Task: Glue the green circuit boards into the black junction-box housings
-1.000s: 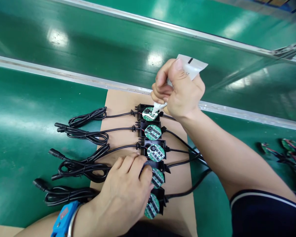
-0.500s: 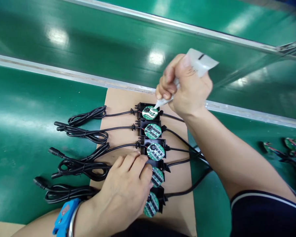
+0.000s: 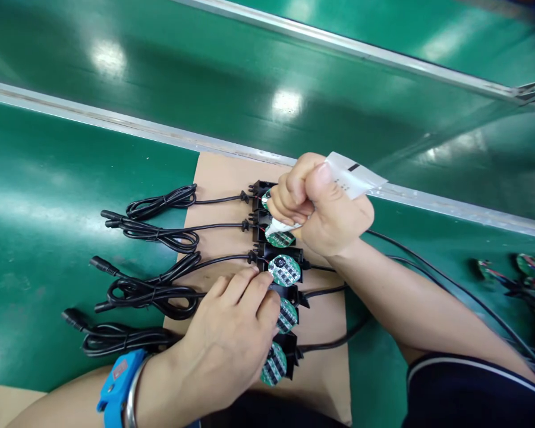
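My right hand [image 3: 323, 205] is closed round a soft white tube [image 3: 354, 175]. Its flat, black-marked end sticks out above my thumb, while the tapered nozzle [image 3: 276, 227] points down at the second round green circuit board [image 3: 280, 239]. Several such boards rest in a column of black plastic cases [image 3: 280, 252]. Mostly behind my right fingers is the farthest board [image 3: 265, 199]. My left hand [image 3: 232, 339] curls over the left side of the nearer cases, its fingertips beside the third board [image 3: 284, 270] and the fourth board [image 3: 288, 315]; its thumb is hidden. The nearest board [image 3: 274, 364] is partly covered by that hand.
Bundled black cables [image 3: 154, 235] run left from the cases, and more leads run right under my forearm. Beneath lies brown cardboard [image 3: 325, 380] on a green surface [image 3: 35, 238]. Farther right are other wired boards [image 3: 528, 267]. A metal strip [image 3: 160, 138] crosses behind.
My right hand has moved the tube toward me, from the farthest board, where white paste showed, to the second one. My left hand stays by the nearer cases. The view has shifted slightly.
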`<state>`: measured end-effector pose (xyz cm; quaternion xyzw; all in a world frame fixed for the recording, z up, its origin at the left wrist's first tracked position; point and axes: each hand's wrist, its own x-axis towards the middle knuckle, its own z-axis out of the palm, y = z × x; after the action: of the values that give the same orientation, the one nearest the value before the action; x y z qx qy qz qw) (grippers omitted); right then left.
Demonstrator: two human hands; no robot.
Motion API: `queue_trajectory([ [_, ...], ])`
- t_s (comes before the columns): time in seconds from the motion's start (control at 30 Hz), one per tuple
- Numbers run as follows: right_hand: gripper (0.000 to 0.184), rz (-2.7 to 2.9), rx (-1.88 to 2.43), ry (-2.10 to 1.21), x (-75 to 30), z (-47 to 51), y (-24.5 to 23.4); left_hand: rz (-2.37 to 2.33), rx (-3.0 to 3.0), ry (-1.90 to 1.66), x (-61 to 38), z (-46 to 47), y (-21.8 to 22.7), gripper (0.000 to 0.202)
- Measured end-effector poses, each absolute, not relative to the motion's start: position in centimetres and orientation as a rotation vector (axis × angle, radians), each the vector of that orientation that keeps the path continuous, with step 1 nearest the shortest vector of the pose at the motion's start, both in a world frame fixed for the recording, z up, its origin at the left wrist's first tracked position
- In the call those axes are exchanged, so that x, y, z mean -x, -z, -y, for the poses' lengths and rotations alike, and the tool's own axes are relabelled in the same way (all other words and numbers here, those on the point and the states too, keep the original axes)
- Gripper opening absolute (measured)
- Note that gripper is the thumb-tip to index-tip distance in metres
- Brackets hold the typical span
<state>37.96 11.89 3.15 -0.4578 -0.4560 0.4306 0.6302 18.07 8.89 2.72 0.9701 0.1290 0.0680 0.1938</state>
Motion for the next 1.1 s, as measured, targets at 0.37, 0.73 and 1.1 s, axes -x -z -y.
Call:
queue_trajectory([
  [0.37,0.044,1.084,0.997,-0.943,-38.5,-10.6,-3.8,-0.347,-2.766,-0.223,-18.1,-8.8,-2.6,0.034],
  [0.73,0.039,1.066,1.011,-0.909,-39.6,-9.9,-4.3,-0.319,-2.778,-0.215,-18.0,-8.6,-2.4,0.037],
  [1.1,0.045,1.079,1.006,-0.864,-39.7,-11.3,-3.5,-0.298,-2.79,-0.19,-18.1,-8.4,-1.8,0.039],
])
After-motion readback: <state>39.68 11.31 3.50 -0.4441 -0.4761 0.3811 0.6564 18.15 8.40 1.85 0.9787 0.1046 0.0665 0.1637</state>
